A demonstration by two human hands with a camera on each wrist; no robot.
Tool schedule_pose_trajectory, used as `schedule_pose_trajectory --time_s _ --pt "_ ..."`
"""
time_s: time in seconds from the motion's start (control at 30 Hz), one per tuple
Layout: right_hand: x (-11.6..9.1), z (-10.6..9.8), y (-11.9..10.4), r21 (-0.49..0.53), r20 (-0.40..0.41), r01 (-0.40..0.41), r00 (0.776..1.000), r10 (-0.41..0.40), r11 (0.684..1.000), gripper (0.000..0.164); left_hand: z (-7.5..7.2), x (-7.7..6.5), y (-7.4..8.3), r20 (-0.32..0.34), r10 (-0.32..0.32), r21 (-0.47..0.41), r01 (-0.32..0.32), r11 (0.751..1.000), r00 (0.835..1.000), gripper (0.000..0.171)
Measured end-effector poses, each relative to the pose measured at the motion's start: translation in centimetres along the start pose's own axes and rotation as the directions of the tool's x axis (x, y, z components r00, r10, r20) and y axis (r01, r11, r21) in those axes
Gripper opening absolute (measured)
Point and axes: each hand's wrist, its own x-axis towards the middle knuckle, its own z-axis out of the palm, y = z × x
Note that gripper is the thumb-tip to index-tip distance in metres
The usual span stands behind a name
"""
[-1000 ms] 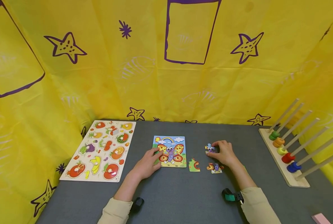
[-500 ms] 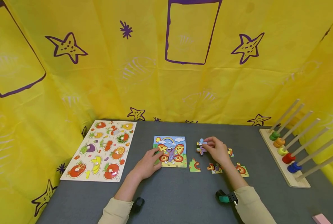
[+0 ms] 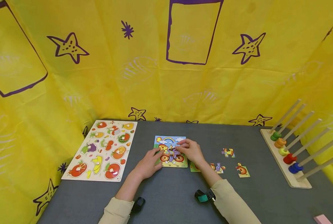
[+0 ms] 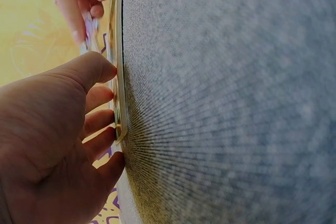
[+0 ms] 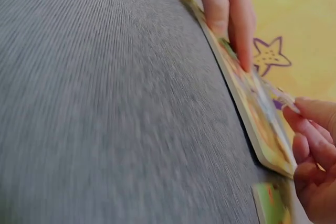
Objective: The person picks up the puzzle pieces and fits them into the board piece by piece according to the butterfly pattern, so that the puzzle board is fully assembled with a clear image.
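Note:
In the head view my right hand (image 3: 192, 152) pinches a jigsaw piece (image 3: 171, 149) with a purple face on it, above the butterfly puzzle board (image 3: 180, 140). The right wrist view has this piece (image 5: 283, 98) tilted over the board (image 5: 244, 106), between thumb and fingers. Whether it touches the board I cannot tell. My left hand (image 3: 148, 163) rests its fingers on the board's left side; in the left wrist view its fingers (image 4: 97, 121) lie fairly straight against the board's edge. Right of the board lies a green piece (image 3: 194, 168), partly hidden by my right forearm.
More jigsaw pieces lie to the right: a butterfly-body piece (image 3: 219, 168), a yellow-red one (image 3: 228, 152) and a wing piece (image 3: 242, 170). A fruit peg puzzle (image 3: 99, 149) lies left. A wooden peg stand (image 3: 287, 158) with coloured rings stands right. A pink block (image 3: 321, 219) lies front right.
My right hand has taken the purple-faced piece from among the loose pieces and carried it left over the board, uncovering pieces on the right. The left hand has stayed at the board.

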Motion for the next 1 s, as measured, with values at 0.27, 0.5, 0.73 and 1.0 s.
schedule_pose_trajectory --time_s 0.27,0.5,0.73,1.0 --pt "0.8 1.9 -0.3 -0.090 -0.008 0.056 0.998 -0.057 0.994 0.019 -0.1 0.0 0.0 0.014 0.002 0.012 -0.002 1.000 1.000 0.051" --pt "0.9 2.3 -0.1 -0.199 -0.068 0.147 0.984 -0.164 0.969 0.011 -0.1 0.0 0.1 0.050 -0.013 0.025 0.012 1.000 0.999 0.048" --pt "1.2 2.5 0.1 -0.273 -0.057 0.174 0.979 -0.196 0.946 0.010 -0.1 0.1 0.2 0.056 -0.026 0.039 0.024 0.999 0.998 0.047" --pt "1.3 2.7 0.2 -0.308 -0.057 0.159 0.981 -0.185 0.938 0.010 -0.2 0.0 0.2 0.060 -0.033 0.043 0.030 0.999 0.998 0.048"
